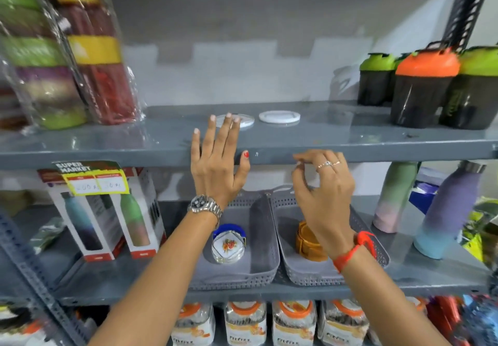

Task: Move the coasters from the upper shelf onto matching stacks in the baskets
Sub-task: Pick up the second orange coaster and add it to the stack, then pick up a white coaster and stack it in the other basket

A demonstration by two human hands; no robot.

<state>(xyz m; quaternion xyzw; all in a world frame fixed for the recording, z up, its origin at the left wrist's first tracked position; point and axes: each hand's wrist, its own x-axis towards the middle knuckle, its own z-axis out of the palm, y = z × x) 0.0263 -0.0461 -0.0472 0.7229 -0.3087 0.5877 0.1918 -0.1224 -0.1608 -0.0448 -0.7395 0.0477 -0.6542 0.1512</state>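
Note:
Two round white coasters lie on the upper shelf [350, 135]: one [246, 121] partly under my left fingertips, the other [279, 117] just right of it. My left hand [218, 162] is spread flat over the shelf edge, fingers reaching the left coaster. My right hand [320, 184] hovers below the shelf lip with fingers curled and nothing in it. On the lower shelf, the left grey basket [237, 275] holds a white floral coaster stack [229, 246] in a blue holder. The right grey basket [304, 275] holds an orange-brown coaster stack [307, 243].
Wrapped colourful rolls [67, 57] stand at the upper left; dark shaker bottles [423, 86] with green and orange lids at the upper right. Boxed bottles [107, 216] sit left of the baskets, pastel bottles [442, 210] right. Packets fill the bottom shelf.

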